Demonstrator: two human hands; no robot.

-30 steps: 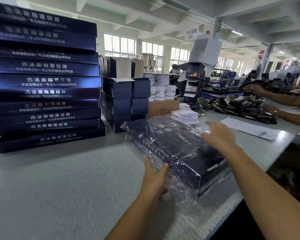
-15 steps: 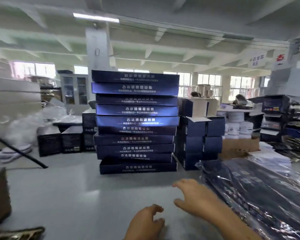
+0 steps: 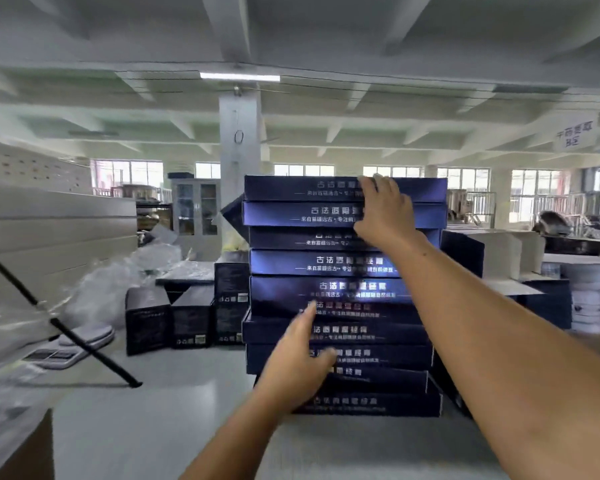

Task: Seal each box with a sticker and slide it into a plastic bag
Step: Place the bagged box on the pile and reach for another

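Raised since earlier: right grip [image 3: 381,211] open on top box [image 3: 284,188], left grip [image 3: 298,362] open below it; box likely stiff, light; lift by ends.

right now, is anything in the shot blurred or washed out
Head view: the left hand is smeared by motion blur, the right hand less so; a bright sheen across the middle of the box stack washes out some print; the windows are blown out; the wide lens bows the ceiling beams.

Beamed ceiling [image 3: 326,36], pillar [image 3: 238,140], windows [image 3: 461,178]
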